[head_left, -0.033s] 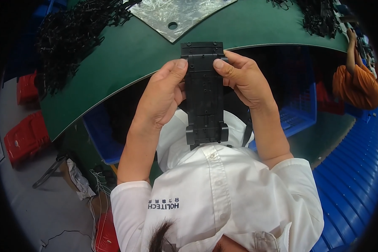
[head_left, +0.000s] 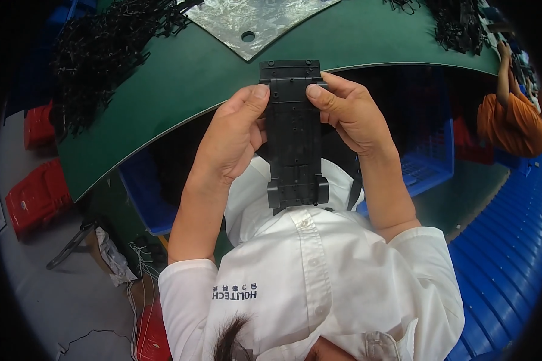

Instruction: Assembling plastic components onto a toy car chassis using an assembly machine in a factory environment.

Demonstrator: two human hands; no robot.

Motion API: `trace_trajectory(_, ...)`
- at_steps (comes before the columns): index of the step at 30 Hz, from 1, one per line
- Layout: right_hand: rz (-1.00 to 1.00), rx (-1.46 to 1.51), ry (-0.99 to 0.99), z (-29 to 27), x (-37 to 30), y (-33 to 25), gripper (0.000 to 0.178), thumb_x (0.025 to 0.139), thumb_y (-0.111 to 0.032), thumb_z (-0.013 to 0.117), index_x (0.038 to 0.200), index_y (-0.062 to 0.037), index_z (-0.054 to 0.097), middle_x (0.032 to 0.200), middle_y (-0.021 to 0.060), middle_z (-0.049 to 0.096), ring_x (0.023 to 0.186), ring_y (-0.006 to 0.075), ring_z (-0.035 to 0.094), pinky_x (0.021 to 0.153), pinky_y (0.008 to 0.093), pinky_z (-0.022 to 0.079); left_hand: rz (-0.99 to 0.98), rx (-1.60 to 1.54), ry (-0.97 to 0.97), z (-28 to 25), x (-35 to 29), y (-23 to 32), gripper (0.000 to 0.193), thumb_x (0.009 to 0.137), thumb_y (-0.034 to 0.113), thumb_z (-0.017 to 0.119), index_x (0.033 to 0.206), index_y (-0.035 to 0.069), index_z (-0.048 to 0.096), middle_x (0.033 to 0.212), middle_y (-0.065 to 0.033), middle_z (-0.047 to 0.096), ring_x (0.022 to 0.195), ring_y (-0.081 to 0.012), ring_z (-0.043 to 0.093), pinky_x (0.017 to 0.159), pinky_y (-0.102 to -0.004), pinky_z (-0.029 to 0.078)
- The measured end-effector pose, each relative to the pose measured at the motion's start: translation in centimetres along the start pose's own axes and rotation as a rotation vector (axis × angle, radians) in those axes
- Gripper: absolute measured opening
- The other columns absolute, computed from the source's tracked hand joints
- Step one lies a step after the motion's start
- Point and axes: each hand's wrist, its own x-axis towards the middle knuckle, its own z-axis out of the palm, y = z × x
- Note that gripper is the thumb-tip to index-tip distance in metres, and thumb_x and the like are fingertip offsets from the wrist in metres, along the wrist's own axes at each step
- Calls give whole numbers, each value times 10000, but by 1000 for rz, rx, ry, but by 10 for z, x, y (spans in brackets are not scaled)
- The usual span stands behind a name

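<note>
A long black plastic part [head_left: 295,135], with small holes and two rounded lugs at its near end, is held upright in front of my body. My left hand [head_left: 232,129] grips its left edge close to the far end, thumb on the face and fingers behind. On the opposite edge, my right hand [head_left: 352,114] pinches the part in the same way at about the same height. The near end reaches my white shirt. What the fingers do behind the part is hidden.
Beyond my hands curves a green table [head_left: 180,78] bearing a metal plate [head_left: 253,24] and tangled heaps of black parts [head_left: 99,54]. Under it are blue crates [head_left: 147,198]. Red stools [head_left: 39,198] stand left; a person in an orange top [head_left: 512,123] is at right.
</note>
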Motion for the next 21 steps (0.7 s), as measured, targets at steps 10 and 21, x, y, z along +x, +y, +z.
trace_trajectory(10, 17, 2, 12, 3, -2, -3, 283, 823, -228, 658, 980, 6, 633, 785, 17, 615, 653, 53, 544, 563, 185, 439, 15, -58, 19, 5, -1, -3, 330, 944, 251, 455, 1101, -35, 505, 1019, -104, 588, 926, -168, 569, 825, -330, 477)
trace_trajectory(21, -26, -37, 54, 1, 1, 10, 259, 841, -233, 635, 942, 6, 638, 728, -8, 598, 597, 27, 480, 524, 167, 375, -73, -115, -10, 2, -3, 0, 324, 936, 254, 459, 1106, -18, 511, 1044, -107, 583, 945, -174, 570, 813, -343, 476)
